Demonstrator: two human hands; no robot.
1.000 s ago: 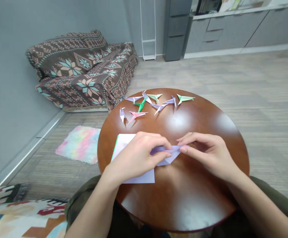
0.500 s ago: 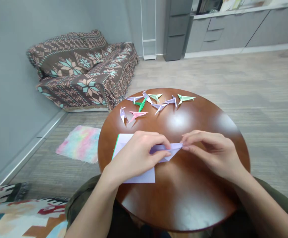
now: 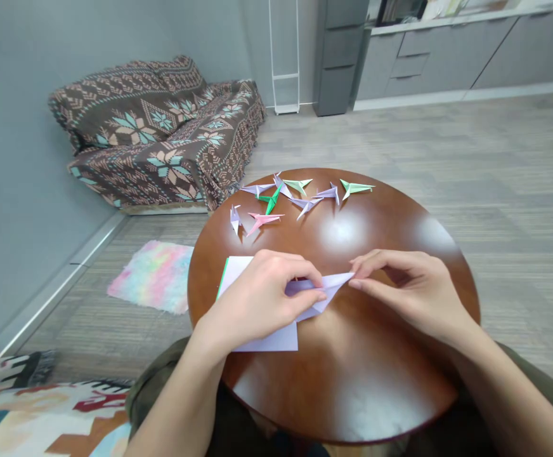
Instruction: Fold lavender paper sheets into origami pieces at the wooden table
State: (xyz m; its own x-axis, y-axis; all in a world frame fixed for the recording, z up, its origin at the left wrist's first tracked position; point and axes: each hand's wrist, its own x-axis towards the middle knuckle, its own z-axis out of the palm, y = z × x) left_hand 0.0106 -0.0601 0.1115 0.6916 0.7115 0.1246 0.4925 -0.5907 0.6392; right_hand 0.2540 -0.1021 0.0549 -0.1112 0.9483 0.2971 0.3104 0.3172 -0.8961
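On the round brown table (image 3: 352, 374), both hands work a partly folded lilac paper piece (image 3: 324, 289). My left hand (image 3: 262, 301) presses and pinches its left part, fingers closed on it. My right hand (image 3: 404, 292) pinches the paper's right tip between thumb and forefinger. Under my left hand lies a small stack of square paper sheets (image 3: 271, 339), lilac on top with a green edge showing at the left.
Several finished folded paper figures (image 3: 300, 197) in lilac, green and pink lie along the table's far edge. A patterned sofa (image 3: 162, 133) stands at the back left, a pastel rug (image 3: 155, 276) lies on the floor, and grey cabinets (image 3: 400, 57) line the far wall.
My right hand has drawn its fingers together onto the paper's right tip and lifted it slightly. My left hand has stayed almost still on the paper.
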